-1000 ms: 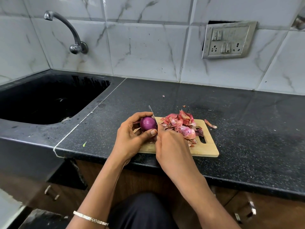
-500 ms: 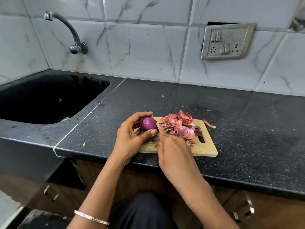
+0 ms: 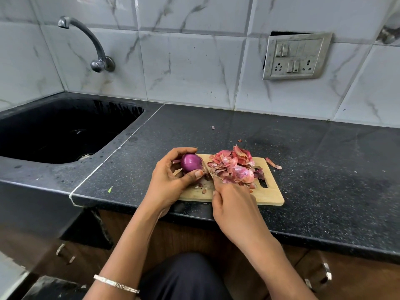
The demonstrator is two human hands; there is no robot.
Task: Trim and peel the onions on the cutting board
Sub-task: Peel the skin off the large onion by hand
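My left hand (image 3: 168, 180) is closed around a peeled, glossy purple onion (image 3: 190, 162) and holds it just above the left end of the wooden cutting board (image 3: 270, 194). My right hand (image 3: 233, 204) grips a knife (image 3: 205, 169). Its handle is hidden in the fist, and the short blade lies against the onion's right side. A heap of pink onion peels (image 3: 229, 164) covers the middle of the board. A pale pink onion (image 3: 244, 173), still in its skin, rests among the peels.
The board lies near the front edge of a black speckled counter (image 3: 324, 169). A deep black sink (image 3: 60, 131) with a wall tap (image 3: 95, 53) is to the left. A stray peel (image 3: 273, 164) lies just right of the board. A socket panel (image 3: 296, 56) hangs on the tiled wall.
The knife blade pointed up above the onion a second ago. It now sits lower against the onion's right side. My left hand still holds the onion in the same place.
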